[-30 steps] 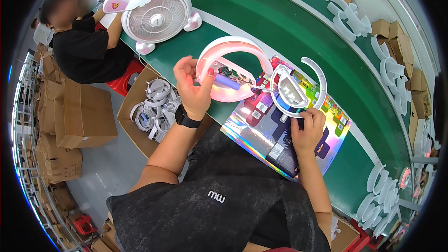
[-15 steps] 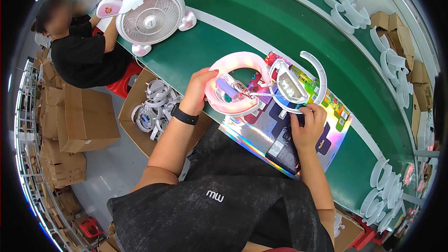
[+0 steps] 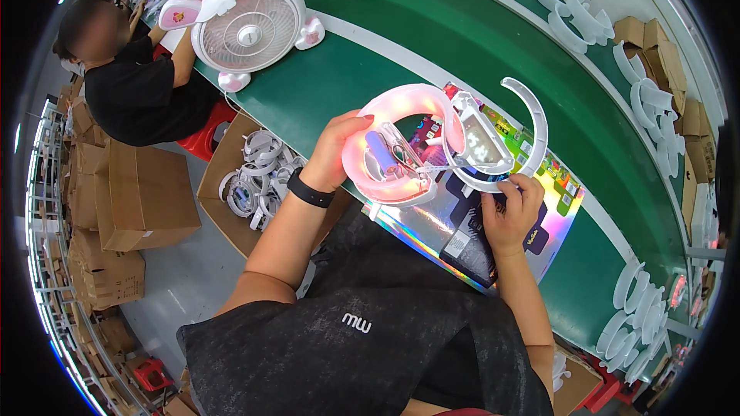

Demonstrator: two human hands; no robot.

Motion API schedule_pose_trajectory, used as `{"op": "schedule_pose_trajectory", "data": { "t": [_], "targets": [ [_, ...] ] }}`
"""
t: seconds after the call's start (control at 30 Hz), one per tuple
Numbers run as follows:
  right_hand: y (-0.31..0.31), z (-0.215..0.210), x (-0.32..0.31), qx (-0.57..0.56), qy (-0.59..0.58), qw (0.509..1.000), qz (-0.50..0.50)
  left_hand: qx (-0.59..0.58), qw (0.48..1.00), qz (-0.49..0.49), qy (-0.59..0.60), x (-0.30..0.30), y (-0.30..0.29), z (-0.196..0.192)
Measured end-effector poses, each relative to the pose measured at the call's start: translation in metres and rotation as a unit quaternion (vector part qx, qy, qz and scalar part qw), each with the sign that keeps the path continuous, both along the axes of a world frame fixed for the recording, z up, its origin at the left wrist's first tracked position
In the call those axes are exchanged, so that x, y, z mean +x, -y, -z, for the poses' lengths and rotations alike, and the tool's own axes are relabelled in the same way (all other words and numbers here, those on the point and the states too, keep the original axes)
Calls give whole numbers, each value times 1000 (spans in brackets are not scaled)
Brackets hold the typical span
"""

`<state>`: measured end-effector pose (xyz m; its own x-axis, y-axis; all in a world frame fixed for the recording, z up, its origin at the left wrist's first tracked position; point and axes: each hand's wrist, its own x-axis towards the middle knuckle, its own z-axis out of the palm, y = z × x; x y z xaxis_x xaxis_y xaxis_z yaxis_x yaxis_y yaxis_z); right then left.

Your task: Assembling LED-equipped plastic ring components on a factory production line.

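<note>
My left hand (image 3: 334,150), with a dark band on its wrist, is closed around the outer edge of a pink, glowing C-shaped lamp shell (image 3: 416,100). Inside the shell's lower part lie a purple cylindrical battery (image 3: 380,152) and thin wires. My right hand (image 3: 512,212) pinches the near rim of a white C-shaped housing (image 3: 537,123). A lit panel (image 3: 486,145) dotted with small lights sits in that housing. The shell's right end overlaps the panel's left side. Both parts are over a shiny, colourful flat carton (image 3: 432,223) on the green bench.
A rabbit-eared white fan (image 3: 250,35) stands at the far left of the bench (image 3: 354,69), near a seated co-worker (image 3: 142,85). An open carton (image 3: 216,208) beside the bench holds white ring parts. Several curved white pieces (image 3: 636,308) line the right side.
The pink shell has shifted slightly right and tilted, bringing its right end over the panel. The white housing has moved a little right and turned in my right hand.
</note>
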<state>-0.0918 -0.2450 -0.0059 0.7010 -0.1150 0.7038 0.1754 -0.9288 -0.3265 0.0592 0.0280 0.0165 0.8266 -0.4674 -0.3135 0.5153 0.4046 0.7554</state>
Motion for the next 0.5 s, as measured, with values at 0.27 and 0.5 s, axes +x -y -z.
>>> {"op": "schedule_pose_trajectory", "data": {
  "t": [0.27, 0.5],
  "targets": [
    [1, 0, 1, 1, -1, 1000, 1, 29, 999, 2, 28, -2, 0, -6],
    [3, 0, 1, 12, -12, 1000, 1, 51, 997, -9, 50, -6, 2, -3]
  ]
}}
